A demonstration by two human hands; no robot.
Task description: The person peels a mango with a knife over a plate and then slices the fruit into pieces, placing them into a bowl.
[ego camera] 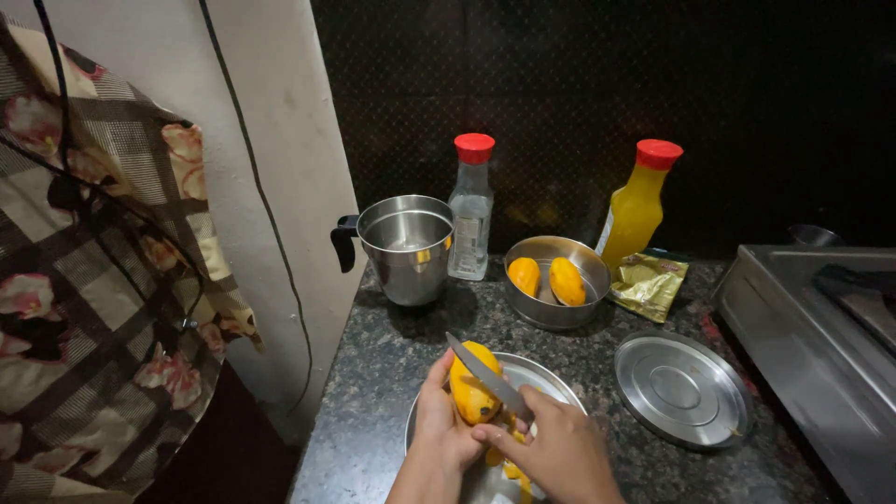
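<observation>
Evidently, in the head view, the left hand is wrapped around a peeled yellow mango held over a steel plate at 6 o'clock on the dark stone table, while the right hand is closed on a knife whose blade lies across the fruit; the wet flesh likely handles soft and slippery, best cupped from behind, fingers off the blade. Around it: steel bowl with two more mangoes at 12, steel jar and clear bottle at 11, orange juice bottle at 1, gold packet, steel lid at 3, crowding any reach right.
</observation>
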